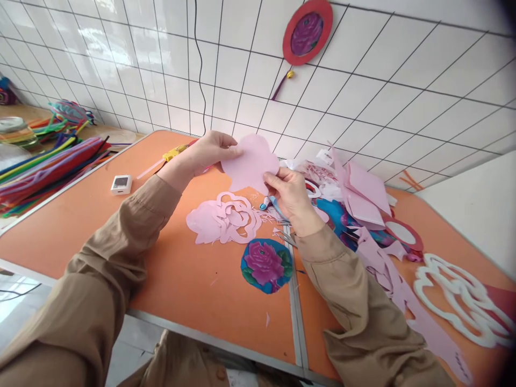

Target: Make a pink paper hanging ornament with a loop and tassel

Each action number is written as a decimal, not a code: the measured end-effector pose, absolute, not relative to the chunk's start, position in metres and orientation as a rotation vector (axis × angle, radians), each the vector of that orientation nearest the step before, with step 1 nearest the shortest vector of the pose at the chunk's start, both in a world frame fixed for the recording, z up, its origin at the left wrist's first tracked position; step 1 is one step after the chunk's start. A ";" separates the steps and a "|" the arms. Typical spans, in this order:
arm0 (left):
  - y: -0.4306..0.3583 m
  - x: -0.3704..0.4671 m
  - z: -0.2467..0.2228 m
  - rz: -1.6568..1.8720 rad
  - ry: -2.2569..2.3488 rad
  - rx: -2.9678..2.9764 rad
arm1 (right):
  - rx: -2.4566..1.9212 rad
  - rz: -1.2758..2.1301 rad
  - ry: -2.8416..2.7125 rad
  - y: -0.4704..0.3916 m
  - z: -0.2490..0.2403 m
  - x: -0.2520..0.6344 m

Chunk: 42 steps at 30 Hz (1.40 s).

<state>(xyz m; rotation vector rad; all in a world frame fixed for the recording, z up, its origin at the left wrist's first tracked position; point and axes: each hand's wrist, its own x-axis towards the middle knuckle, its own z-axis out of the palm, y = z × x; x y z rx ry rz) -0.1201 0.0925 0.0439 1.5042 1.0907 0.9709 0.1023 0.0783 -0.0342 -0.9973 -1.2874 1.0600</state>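
Note:
Between my two hands a pink flower-shaped cutout (252,164) is held up above the table. My left hand (213,153) pinches its left edge, thumb in front. The lower right edge sits between the thumb and fingers of my right hand (288,193). Below it lie several pink cutouts (223,219), some of them ring-shaped frames, in an overlapping pile. Nearer to me rests a round fabric piece (266,266) with a purple rose on blue. Scissors (284,236) lie partly hidden beneath my right wrist.
The orange table (177,279) carries a small white device (121,185) and a yellow tool (174,153) on the left. Pink sheets (360,188), pink scraps (397,285) and white frames (455,298) crowd the right. A red round ornament (308,32) hangs on the tiled wall.

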 end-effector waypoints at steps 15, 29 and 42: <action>0.105 -0.122 0.033 0.886 1.190 1.560 | -1.020 1.145 -1.113 0.085 -0.038 0.108; 0.100 -0.120 0.039 0.894 1.256 1.646 | -1.074 1.241 -1.621 0.094 -0.055 0.112; 0.102 -0.129 0.036 0.872 1.341 1.644 | -1.560 0.371 -2.213 0.082 -0.076 0.092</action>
